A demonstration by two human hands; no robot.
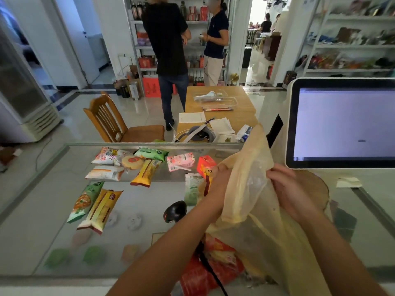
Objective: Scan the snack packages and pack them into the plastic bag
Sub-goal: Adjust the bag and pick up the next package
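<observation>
A pale yellow plastic bag (252, 189) is held up over the glass counter (38, 231). My right hand (286, 189) grips its edge on the right, and my left hand (220, 184) grips it from the left, partly hidden behind the film. Several snack packages lie on the counter to the left: a yellow one (146, 173), a pink one (180, 161), a white one (105, 173), a green one (85, 200) and an orange one (206, 164). A black barcode scanner (174, 211) rests near my left forearm. Red packages (205, 272) lie under the bag.
A white touchscreen monitor (342, 122) stands at the right of the counter. Beyond the counter are a wooden chair (115, 122) and a wooden table (218, 110) with papers. Two people stand by shelves at the back. A scanner cable runs toward the near edge.
</observation>
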